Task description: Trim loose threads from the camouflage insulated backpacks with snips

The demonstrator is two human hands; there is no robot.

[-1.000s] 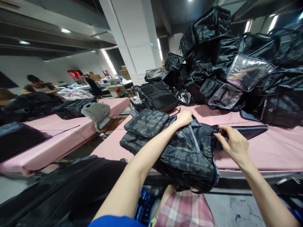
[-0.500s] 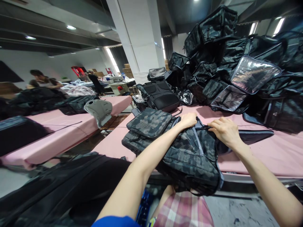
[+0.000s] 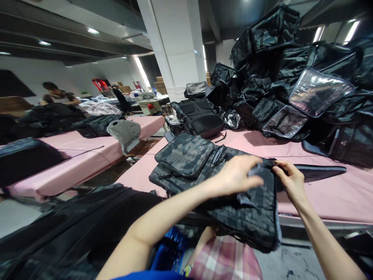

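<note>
A dark camouflage backpack (image 3: 186,155) lies across the front of the pink table, its near end hanging over the edge above my lap. Over its middle, my left hand (image 3: 240,175) is slightly blurred, thumb and fingers apart, with nothing seen in it. My right hand (image 3: 290,179) pinches the black edge of the backpack at its upper right corner. What exactly lies between those fingertips is too small to make out. A grey-edged flap (image 3: 320,172) sticks out to the right, behind my right hand.
A tall pile of camouflage bags (image 3: 271,74), some with silver linings (image 3: 320,91), fills the far right of the pink table (image 3: 326,198). A black bag (image 3: 72,229) is close at my left. Beyond stand a grey chair (image 3: 125,132) and another table (image 3: 75,171), with a person (image 3: 58,95) behind it.
My left hand has let go of the backpack's upper edge and moved right and nearer. My right hand has shifted slightly right and pinches the corner. The backpack's right part lies flatter.
</note>
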